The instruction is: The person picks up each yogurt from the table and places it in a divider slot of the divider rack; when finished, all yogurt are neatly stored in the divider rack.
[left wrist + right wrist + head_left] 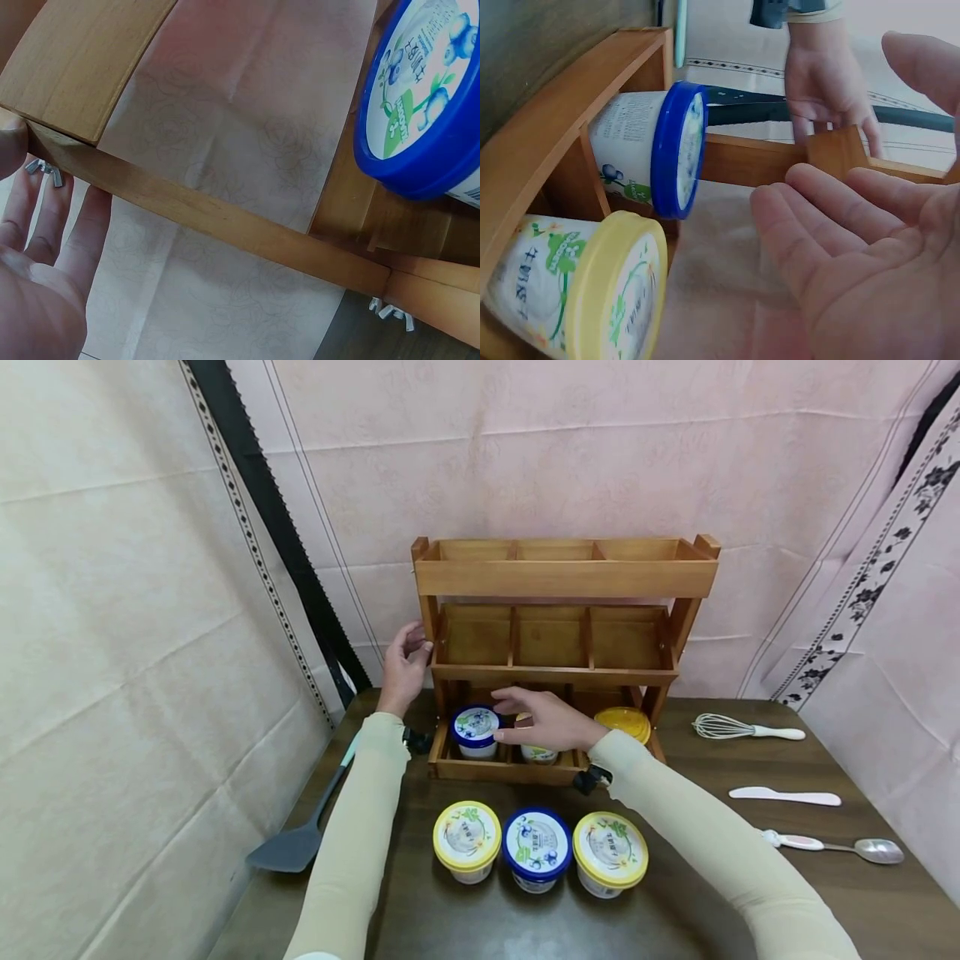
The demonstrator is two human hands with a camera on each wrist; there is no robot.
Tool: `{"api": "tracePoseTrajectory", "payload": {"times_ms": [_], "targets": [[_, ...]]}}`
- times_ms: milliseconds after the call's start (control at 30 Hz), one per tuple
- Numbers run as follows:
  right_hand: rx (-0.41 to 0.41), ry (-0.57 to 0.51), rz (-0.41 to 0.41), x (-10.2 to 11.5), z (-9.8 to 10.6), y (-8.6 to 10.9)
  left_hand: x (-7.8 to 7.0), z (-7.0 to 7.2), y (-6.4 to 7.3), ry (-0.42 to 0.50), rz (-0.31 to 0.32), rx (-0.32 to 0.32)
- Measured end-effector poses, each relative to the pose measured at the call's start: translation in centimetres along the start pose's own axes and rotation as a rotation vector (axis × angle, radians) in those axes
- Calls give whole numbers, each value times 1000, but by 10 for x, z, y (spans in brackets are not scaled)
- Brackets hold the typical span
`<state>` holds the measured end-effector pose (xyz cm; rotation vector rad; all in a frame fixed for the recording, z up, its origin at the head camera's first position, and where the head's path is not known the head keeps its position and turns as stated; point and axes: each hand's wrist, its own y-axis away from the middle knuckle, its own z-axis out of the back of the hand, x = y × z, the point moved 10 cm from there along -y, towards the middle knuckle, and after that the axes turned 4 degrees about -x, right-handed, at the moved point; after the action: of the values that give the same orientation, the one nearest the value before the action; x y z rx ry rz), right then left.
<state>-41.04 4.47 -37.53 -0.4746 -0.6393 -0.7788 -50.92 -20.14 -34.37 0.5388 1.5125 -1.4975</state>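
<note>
Wooden rack (564, 578) is standing on the desk (750, 893). Left hand (403, 667) is touching the rack's left post, fingers relaxed, gripping nothing. Right hand (546, 718) is hovering flat and released over a yellow tub (537, 750) in the bottom middle compartment, beside a blue tub (476, 730). Three more tubs (537, 847) are sitting in front.

The wooden rack's (562, 578) two upper tiers stand open, while three cups (476, 731) fill its bottom tier near the tabletop's (675, 910) far edge.
</note>
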Motion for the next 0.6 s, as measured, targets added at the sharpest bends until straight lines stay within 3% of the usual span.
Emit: {"api": "tracePoseTrajectory", "payload": {"times_ms": [233,600], "targets": [[-20,-53,-4,1,23,32,0,1,0,-2,6,-1],[-111,-81,-31,-15,50,85,3,0,-1,2,22,0]]}}
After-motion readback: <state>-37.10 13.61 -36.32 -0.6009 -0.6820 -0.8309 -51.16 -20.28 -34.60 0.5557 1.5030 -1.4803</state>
